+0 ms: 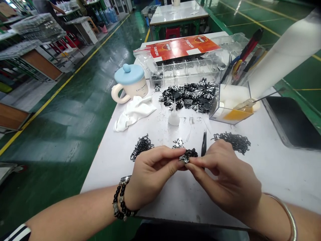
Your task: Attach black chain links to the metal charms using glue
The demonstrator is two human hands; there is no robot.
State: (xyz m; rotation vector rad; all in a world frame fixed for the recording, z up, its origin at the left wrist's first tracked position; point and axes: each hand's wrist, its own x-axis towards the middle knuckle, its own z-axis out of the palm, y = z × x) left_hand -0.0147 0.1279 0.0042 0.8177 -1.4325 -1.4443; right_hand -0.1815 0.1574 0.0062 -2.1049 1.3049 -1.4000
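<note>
Clear divided tray — small dark metal parts inside.

One left hand, one right hand, one clump of metal fittings between them. On the table: one pair of tweezers, one squeeze bottle, one lidded mug, one white cloth, two heaps of black chain.
</note>
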